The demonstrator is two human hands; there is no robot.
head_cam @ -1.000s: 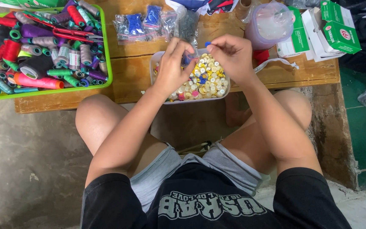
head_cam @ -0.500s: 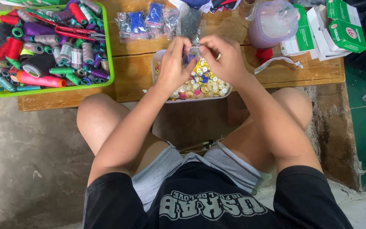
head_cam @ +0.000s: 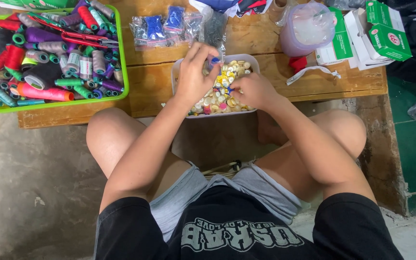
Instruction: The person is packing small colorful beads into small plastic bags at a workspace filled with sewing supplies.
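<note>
Now, line by line:
Left hand [head_cam: 192, 77]: raised over the far-left rim of the tub [head_cam: 175, 72], fingers bunched around a small blue piece [head_cam: 214, 61]; grip pinching it, not released.
Right hand [head_cam: 253, 90]: lowered into the buttons [head_cam: 227, 89], fingertips buried among them; grip curled, whether closed on a button cannot be told.
Change: half a second back both hands joined above the tub, pinching one small thing together; now parted, left keeping the blue piece up, right gone down into the heap.
Meaning: likely one pick finished and the next search begun, sorting far from done with the tub nearly full.
Tub: white, shallow, at the near edge of the wooden surface [head_cam: 160, 86], between the knees; filled mostly with cream and yellow buttons, a few pink and blue.
Left of tub: green tray [head_cam: 123, 72] of thread spools, red scissors [head_cam: 75, 37] lying on top, well apart from the hands.
Behind tub: clear bags of blue beads [head_cam: 157, 26], just beyond the left hand.
Right side: lilac jug [head_cam: 306, 31] and green-white boxes [head_cam: 381, 31], untouched.
Risk: tub sitting at the very edge, a push able to tip it.
</note>
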